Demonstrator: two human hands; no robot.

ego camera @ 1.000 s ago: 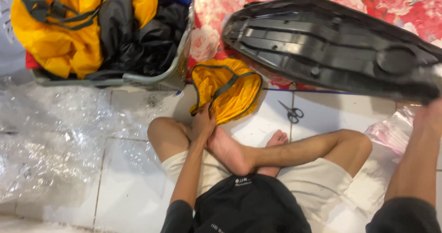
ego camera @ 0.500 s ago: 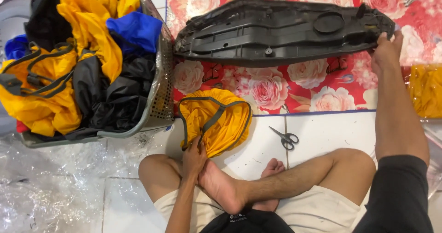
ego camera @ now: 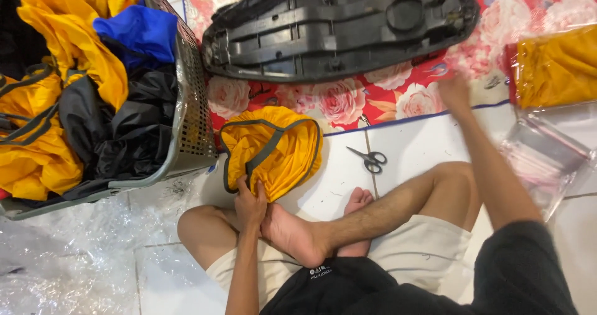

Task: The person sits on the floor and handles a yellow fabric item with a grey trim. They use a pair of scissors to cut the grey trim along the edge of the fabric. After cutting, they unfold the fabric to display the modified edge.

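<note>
I sit cross-legged on a white tiled floor. My left hand (ego camera: 250, 202) grips the near edge of a folded yellow fabric cover with grey trim (ego camera: 272, 147) lying in front of my knees. My right hand (ego camera: 454, 92) is blurred, fingers apart, holding nothing, over the edge of the red floral mat (ego camera: 348, 100). A black plastic seat base (ego camera: 339, 29) lies upside down on that mat, just beyond the right hand. Small scissors (ego camera: 368, 158) lie on the tile between the yellow cover and my right leg.
A grey mesh basket (ego camera: 189, 113) full of yellow, black and blue fabric stands at left. Clear plastic sheeting (ego camera: 68, 259) covers the floor at lower left. At right lie a bagged yellow cover (ego camera: 555, 66) and empty clear plastic bags (ego camera: 547, 159).
The seat base has been set down flat on the floral mat. My right hand let go of it and drew back toward me. The left hand stayed on the yellow cover.
</note>
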